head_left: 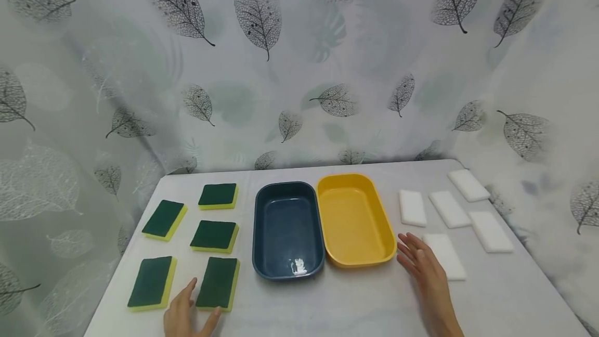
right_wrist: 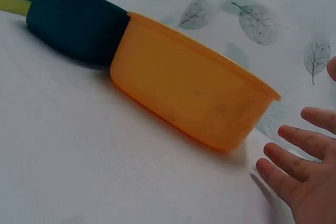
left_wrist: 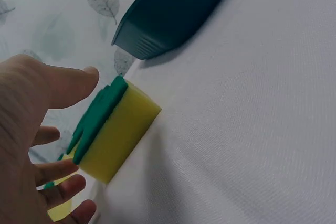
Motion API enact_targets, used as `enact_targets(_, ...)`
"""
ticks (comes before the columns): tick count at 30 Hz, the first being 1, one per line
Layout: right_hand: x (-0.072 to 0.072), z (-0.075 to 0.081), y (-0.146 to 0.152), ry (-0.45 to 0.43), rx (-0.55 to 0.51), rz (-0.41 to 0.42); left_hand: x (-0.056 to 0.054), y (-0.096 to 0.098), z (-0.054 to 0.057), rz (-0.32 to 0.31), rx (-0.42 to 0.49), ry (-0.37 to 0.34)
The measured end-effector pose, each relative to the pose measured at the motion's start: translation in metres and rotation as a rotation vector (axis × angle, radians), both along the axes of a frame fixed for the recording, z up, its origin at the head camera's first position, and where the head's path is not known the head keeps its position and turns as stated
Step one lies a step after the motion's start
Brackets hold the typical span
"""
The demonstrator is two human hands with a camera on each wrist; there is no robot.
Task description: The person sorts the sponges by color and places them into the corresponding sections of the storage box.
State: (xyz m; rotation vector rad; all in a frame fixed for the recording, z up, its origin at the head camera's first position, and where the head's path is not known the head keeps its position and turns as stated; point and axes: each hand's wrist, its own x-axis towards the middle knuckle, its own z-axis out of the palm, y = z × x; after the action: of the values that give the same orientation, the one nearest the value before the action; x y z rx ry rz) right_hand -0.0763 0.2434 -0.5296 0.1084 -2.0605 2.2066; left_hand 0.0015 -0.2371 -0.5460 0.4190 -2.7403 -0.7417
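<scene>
My left hand point(head_left: 183, 312) is spread around the near end of a green-and-yellow scouring sponge point(head_left: 217, 283), thumb on one side and fingers on the other. In the left wrist view a gap shows between the thumb and that sponge point(left_wrist: 118, 129). My right hand point(head_left: 427, 269) has its fingers extended between the yellow tray point(head_left: 357, 222) and the nearest white sponge point(head_left: 444, 256). It holds nothing, and its fingertips are close to the tray's near right corner. Against the yellow tray's left side stands a dark blue tray point(head_left: 288, 233); the inside of both shows bare.
Several more scouring sponges point(head_left: 214, 235) lie at the table's left, green side up. On the right lie several other white sponges point(head_left: 449, 209). A white cloth covers the table point(head_left: 355, 300), and a leaf-print curtain point(head_left: 290, 66) hangs behind it.
</scene>
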Motion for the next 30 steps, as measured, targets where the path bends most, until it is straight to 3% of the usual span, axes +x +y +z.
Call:
enact_targets(4, -0.006, -0.008, -0.006, 0.016, -0.12, 0.012, -0.001, 0.003, -0.007, 0.018, -0.004, -0.019)
enact_targets(10, -0.01, -0.011, -0.014, -0.054, -0.156, -0.048, -0.004, 0.006, -0.011, 0.056, 0.003, -0.165)
enact_targets(14, -0.013, -0.006, -0.019, -0.132, -0.075, -0.098, -0.01, 0.009, -0.008, 0.071, -0.011, -0.288)
enact_targets(19, -0.012, -0.001, -0.024, -0.22, 0.077, -0.124, -0.015, 0.014, -0.005, 0.104, -0.023, -0.38)
enact_targets(23, -0.012, -0.003, -0.025, -0.229, 0.13, -0.143, -0.016, 0.019, -0.004, 0.129, -0.027, -0.376)
enact_targets(30, -0.016, -0.009, -0.025, -0.172, 0.162, -0.177, -0.016, 0.022, -0.005, 0.153, 0.002, -0.327)
